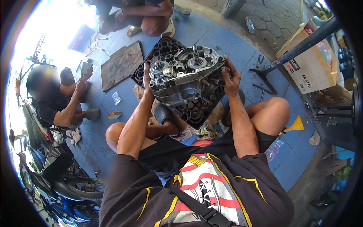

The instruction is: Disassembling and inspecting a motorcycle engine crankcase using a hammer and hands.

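Observation:
A grey metal engine case (177, 90) with two shafts standing up from its top is between my hands. My left hand (148, 81) grips its left end, fingers along the side. My right hand (230, 77) grips the right end, thumb and fingers on the edge. Underneath and behind the case is a black grimy plastic tray (200, 115) with round openings, partly hidden by the case, with worn cardboard (216, 111) beneath it. Rags (206, 128) lie in front of the tray, between my bent legs.
Co-workers crouch at the left (66, 98) and top (149, 15). Motorcycles (72, 174) line the left. A board (121, 66) lies on the blue tiles (230, 41). At right are a cardboard box (302, 72), a metal stand pole (304, 41), tools (259, 70) and a yellow funnel (297, 125).

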`<state>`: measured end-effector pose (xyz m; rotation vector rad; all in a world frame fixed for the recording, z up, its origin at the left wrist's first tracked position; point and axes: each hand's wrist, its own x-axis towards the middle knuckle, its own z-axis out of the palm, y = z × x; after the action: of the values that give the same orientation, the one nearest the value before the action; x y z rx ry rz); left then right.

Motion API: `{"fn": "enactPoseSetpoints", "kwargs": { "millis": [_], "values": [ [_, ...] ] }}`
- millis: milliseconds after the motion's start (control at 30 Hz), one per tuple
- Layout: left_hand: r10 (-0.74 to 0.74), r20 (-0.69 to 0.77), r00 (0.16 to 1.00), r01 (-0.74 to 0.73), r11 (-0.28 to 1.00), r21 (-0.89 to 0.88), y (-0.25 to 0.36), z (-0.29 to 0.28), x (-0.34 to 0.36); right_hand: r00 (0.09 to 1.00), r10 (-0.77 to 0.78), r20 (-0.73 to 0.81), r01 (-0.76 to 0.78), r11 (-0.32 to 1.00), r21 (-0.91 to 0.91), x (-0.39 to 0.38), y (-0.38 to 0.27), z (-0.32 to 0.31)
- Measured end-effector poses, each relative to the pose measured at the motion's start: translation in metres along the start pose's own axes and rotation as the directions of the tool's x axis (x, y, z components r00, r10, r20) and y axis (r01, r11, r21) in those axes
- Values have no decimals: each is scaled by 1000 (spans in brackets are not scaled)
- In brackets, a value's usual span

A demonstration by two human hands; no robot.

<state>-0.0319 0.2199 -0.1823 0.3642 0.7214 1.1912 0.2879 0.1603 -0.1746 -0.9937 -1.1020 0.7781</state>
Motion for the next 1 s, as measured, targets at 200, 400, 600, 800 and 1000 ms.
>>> {"fn": "enactPoseSetpoints", "kwargs": {
  "millis": [200, 400, 600, 800, 1000],
  "values": [
    [122, -43, 992, -120, 992, 44, -13, -34, -6, 995, -44, 91, 50, 997, -65, -25, 9, -8],
    [267, -140, 953, -188, 889, 419, -11, -60, -18, 953, -160, 255, 228, 937, -263, -45, -5, -19],
    [330, -155, 931, -101, 642, 760, 5, -12, -46, 910, -171, 379, 302, 898, -321, -43, -22, -36],
    [497, -255, 829, 85, 338, 937, 23, 14, -46, 933, 196, 302, -33, 881, -472, -6, -40, -36],
    [605, 284, 744, -249, -143, 958, 29, 90, -74, 944, 130, 303, 115, 733, -671, 57, -71, 21]
  ]
}}
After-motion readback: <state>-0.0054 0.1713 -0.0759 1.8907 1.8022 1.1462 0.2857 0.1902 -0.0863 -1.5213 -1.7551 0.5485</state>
